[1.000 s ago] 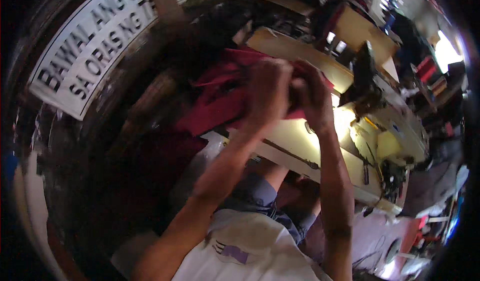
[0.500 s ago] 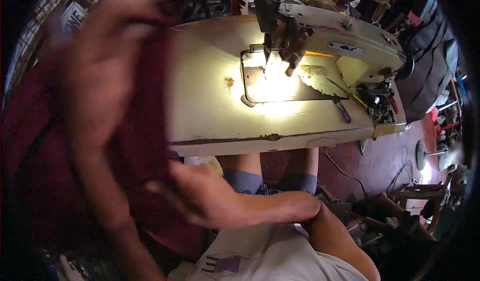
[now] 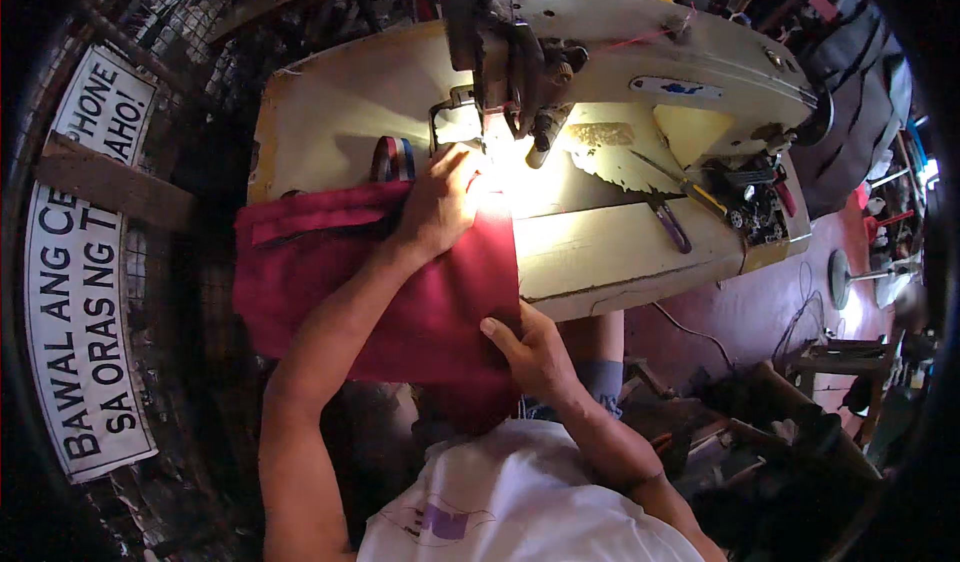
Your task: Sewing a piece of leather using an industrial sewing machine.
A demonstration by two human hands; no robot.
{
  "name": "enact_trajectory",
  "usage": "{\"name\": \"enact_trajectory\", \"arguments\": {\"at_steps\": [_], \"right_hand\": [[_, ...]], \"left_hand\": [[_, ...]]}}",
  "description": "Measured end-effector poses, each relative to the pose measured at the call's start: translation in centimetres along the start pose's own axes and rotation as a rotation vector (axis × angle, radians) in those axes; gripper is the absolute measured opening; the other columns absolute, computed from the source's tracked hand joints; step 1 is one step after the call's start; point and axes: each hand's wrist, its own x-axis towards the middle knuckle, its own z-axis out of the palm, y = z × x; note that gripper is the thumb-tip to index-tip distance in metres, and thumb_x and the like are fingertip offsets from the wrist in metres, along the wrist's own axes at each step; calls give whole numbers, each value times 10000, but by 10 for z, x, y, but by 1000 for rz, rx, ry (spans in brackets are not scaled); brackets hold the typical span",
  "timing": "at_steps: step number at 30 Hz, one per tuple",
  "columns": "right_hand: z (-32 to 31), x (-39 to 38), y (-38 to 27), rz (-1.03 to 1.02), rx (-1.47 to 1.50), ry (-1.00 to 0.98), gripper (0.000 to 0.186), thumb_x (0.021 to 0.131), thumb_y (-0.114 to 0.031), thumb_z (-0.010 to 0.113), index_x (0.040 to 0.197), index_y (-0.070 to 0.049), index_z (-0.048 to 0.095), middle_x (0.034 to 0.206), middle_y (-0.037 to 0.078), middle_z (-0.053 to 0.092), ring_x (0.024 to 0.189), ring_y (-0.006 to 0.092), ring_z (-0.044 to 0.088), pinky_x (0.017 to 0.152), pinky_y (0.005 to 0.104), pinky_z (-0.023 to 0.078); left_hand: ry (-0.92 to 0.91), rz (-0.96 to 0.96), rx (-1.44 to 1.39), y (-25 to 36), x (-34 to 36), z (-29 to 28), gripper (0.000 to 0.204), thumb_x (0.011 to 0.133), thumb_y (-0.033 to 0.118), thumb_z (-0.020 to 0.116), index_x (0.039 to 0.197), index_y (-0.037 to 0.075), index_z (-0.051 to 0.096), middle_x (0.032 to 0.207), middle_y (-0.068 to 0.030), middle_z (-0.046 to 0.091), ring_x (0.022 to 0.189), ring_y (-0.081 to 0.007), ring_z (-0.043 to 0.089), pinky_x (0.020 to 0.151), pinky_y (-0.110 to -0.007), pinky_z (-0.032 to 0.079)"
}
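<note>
A maroon cloth piece point(image 3: 340, 307) with a dark slit or zipper line near its far edge lies over the front of the sewing machine's pale bed and hangs towards my lap. My left hand point(image 3: 440, 207) is closed on the far part of this cloth, its fingertips beside the lit needle area. Lower down, my right hand point(image 3: 540, 352) pinches the cloth's right edge, thumb on top and the other fingers hidden. The sewing machine point(image 3: 525, 92) has its head just beyond my left fingertips. A striped strap point(image 3: 393, 159) curves up just left of that hand.
Right of the needle lie a screwdriver point(image 3: 710, 194), a purple-handled tool point(image 3: 672, 227) and a tray of small metal parts point(image 3: 752, 197). White lettered signs point(image 3: 85, 332) hang on wire mesh at the left. A stool point(image 3: 840, 362) stands at the right.
The maroon cloth has come from the left side onto the machine bed. My left hand moved right to the needle area; my right hand moved right along the front.
</note>
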Motion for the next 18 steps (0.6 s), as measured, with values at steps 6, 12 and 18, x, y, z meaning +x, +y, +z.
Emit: {"name": "enact_trajectory", "arguments": {"at_steps": [6, 12, 18], "right_hand": [[5, -11, -20, -69, -542, 135, 299, 995, -155, 629, 1237, 3, 554, 1028, 127, 681, 936, 214, 657, 830, 326, 527], [-21, 31, -54, -541, -1078, 461, 346, 907, -161, 711, 1197, -58, 554, 923, 162, 608, 856, 342, 613, 753, 401, 521], [-12, 69, -28, -859, -1318, 335, 229, 828, -99, 735, 1046, -71, 670, 987, 114, 610, 930, 320, 586, 821, 427, 484]], "left_hand": [[110, 89, 64, 8, 0, 1, 59, 903, 12, 586, 951, -14, 608, 986, -168, 610, 930, -355, 627, 814, -420, 514], [44, -73, -14, 6, 1, 4, 133, 797, 0, 639, 929, -6, 623, 991, -177, 578, 959, -367, 594, 834, -439, 503], [96, -29, 211, -2, -8, 33, 283, 729, 134, 705, 971, -8, 664, 1082, -212, 574, 1023, -376, 567, 891, -488, 465]]}}
